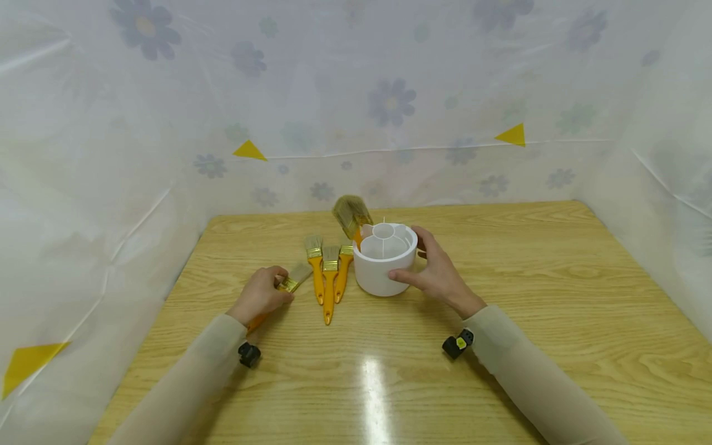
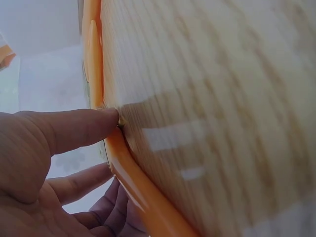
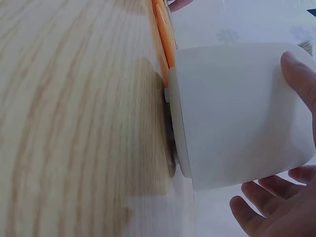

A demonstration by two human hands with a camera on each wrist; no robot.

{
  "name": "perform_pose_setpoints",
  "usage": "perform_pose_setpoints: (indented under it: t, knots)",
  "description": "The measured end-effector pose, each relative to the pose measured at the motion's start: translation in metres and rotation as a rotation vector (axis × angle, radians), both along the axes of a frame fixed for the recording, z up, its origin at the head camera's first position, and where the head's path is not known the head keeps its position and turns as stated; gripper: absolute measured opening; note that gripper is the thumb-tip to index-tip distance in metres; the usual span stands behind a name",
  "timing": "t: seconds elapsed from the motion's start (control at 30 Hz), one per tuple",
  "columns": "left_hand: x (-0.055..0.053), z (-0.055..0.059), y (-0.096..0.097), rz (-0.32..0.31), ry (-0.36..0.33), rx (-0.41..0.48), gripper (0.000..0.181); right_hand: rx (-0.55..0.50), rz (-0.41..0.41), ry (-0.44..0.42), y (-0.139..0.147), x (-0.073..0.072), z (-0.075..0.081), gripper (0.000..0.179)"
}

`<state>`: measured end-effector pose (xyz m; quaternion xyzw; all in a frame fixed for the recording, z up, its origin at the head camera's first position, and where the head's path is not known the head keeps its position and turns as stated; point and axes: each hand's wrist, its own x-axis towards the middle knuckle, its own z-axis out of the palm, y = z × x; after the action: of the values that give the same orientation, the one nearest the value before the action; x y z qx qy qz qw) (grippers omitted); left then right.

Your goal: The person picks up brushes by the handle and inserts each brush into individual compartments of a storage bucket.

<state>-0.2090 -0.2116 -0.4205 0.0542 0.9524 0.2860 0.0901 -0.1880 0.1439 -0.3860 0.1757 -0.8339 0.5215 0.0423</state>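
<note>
My left hand (image 1: 260,293) pinches a flat paintbrush (image 1: 301,273) near its metal ferrule, at the left of the head view. In the left wrist view its orange handle (image 2: 148,197) lies close along the tabletop, with the thumb on the ferrule. My right hand (image 1: 439,275) holds a white round divided organizer (image 1: 378,278) from its right side, thumb in front and fingers behind. One wide paintbrush (image 1: 351,213) stands tilted in the organizer's left compartment, bristles up. The right wrist view shows the organizer's smooth wall (image 3: 232,118) and base near the table.
Between the hands, three more paintbrushes (image 1: 329,281) lie on the wooden table (image 1: 500,383), bristles pointing away; the right one is partly behind the organizer. A floral plastic sheet (image 1: 311,99) with yellow triangles hangs around the table's back and sides.
</note>
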Motion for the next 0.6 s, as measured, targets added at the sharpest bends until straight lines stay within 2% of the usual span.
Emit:
perform_pose_setpoints:
  t: [0.33,0.6]
  knots:
    - [-0.0017,0.0008,0.0008,0.008,-0.029,-0.005,0.054,-0.003,-0.005,0.004,0.0005,-0.0003,-0.0001,0.090]
    - [-0.0025,-0.0008,0.0006,-0.009,0.003,-0.029,0.052,-0.006,0.002,0.012,0.0001,-0.0007,-0.0013,0.089]
